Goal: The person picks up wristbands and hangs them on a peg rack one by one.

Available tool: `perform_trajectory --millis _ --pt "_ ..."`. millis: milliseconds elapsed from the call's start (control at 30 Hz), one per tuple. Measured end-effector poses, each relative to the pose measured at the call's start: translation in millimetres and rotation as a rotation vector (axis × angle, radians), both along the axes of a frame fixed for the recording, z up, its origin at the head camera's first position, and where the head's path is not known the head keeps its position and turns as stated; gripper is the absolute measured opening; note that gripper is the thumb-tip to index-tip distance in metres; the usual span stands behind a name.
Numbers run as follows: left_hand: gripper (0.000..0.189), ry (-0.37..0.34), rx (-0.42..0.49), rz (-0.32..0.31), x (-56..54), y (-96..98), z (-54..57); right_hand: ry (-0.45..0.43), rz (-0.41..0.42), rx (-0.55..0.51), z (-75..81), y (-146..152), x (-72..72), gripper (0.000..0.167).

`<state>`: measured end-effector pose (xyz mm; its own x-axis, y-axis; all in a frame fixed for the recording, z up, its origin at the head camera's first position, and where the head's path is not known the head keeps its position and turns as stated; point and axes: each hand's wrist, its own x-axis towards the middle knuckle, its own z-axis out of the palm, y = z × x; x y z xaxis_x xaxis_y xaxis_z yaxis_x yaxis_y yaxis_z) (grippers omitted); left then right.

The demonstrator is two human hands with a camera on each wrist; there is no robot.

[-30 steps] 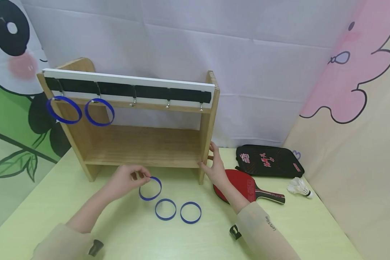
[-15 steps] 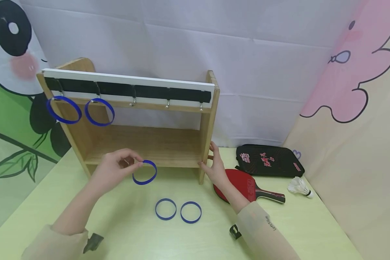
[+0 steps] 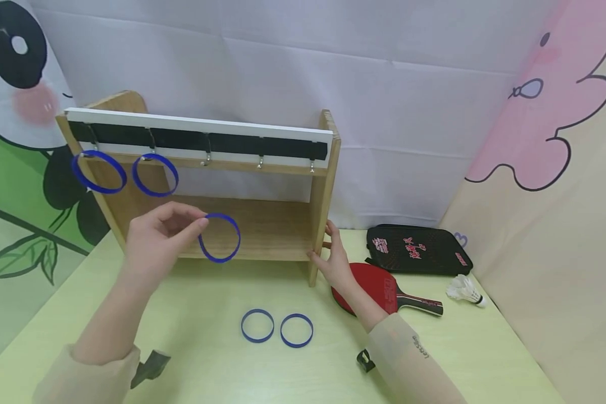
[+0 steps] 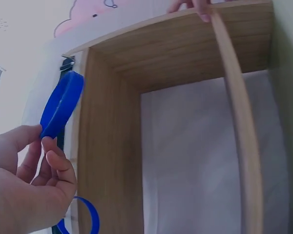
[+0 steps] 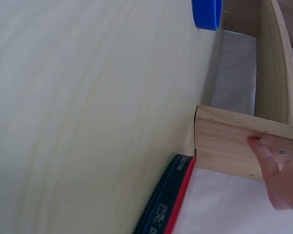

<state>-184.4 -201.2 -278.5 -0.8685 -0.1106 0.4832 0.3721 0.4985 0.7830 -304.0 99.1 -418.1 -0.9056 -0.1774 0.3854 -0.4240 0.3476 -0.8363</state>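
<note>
In the head view my left hand (image 3: pixel 154 238) pinches a blue wristband-like ring (image 3: pixel 219 261) between thumb and fingertips, in front of the wooden rack (image 3: pixel 283 224). The left wrist view shows this ring (image 4: pixel 71 105) nearly edge-on. My right hand (image 3: pixel 337 264) grips the rack's right side panel, thumb at the front edge and fingers along the outer face. Two blue rings hang from the left hooks: the first ring (image 3: pixel 108 191) and the second ring (image 3: pixel 154 194). The middle hook (image 3: pixel 207 159) and those right of it are bare. Two more rings (image 3: pixel 257 340) lie on the table.
Right of the rack lie a red table tennis bat (image 3: pixel 371 283), a black case (image 3: pixel 419 249) and a white shuttlecock (image 3: pixel 464 290) on the pale table (image 3: pixel 222 370). The right forearm passes in front of the bat. A white cloth (image 3: pixel 283 73) hangs behind.
My left hand has lifted the blue ring from near the table up to the front of the shelf, moving slightly left. The right hand has stayed on the side panel.
</note>
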Motion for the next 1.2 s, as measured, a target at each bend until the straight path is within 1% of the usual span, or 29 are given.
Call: perform_trajectory --millis 67,167,267,300,400,467,500,600,700,833,900,967,1133,1200 --pt "0.022 -0.013 0.071 0.016 0.8 0.9 7.4 -0.001 0.001 0.0 0.6 -0.1 0.4 0.082" --pt "0.021 -0.007 0.181 0.027 1.2 2.8 18.1 0.002 0.008 -0.001 2.1 -0.2 1.4 0.083" --pt "0.024 0.021 0.3 0.013 0.2 4.6 27.2 0.007 0.019 -0.005 15.2 -1.8 12.3 0.081" --pt "0.025 0.033 0.34 0.005 -0.8 5.4 29.7 0.011 0.02 -0.004 15.6 -1.7 12.8 0.08" --pt "0.028 0.056 0.435 -0.015 -4.7 6.1 35.4 0.014 0.009 0.0 14.5 -1.6 11.8 0.08" --pt "0.029 0.066 0.477 -0.025 -7.8 6.1 37.7 0.015 -0.001 0.003 4.8 -0.5 3.4 0.081" --pt "0.03 0.071 0.488 -0.029 -9.4 6.0 38.5 0.015 -0.007 0.007 0.3 0.0 -0.4 0.081" --pt "0.03 0.076 0.526 -0.042 -14.5 5.0 40.1 0.021 -0.007 0.011 -2.3 0.2 -2.6 0.081" --pt "0.027 0.092 0.573 -0.059 -20.9 4.3 40.6 0.026 -0.004 0.007 -1.9 0.2 -1.8 0.08" --pt "0.024 0.123 0.601 -0.051 -29.2 2.9 38.9 0.023 0.0 0.001 -1.0 0.0 -0.9 0.08" --pt "0.024 0.133 0.602 -0.04 -33.1 1.7 37.1 0.02 0.002 -0.003 -1.3 0.1 -1.0 0.081" --pt "0.024 0.126 0.577 -0.012 -36.1 0.2 34.6 0.027 0.005 -0.006 -1.6 0.2 -0.8 0.081" --pt "0.024 0.064 0.501 0.056 -39.9 -2.4 27.8 0.067 0.007 0.0 -2.5 0.4 -1.0 0.081" --pt "0.025 0.05 0.495 0.064 -40.2 -2.8 25.6 0.055 0.004 0.002 -2.3 0.4 -1.1 0.081"
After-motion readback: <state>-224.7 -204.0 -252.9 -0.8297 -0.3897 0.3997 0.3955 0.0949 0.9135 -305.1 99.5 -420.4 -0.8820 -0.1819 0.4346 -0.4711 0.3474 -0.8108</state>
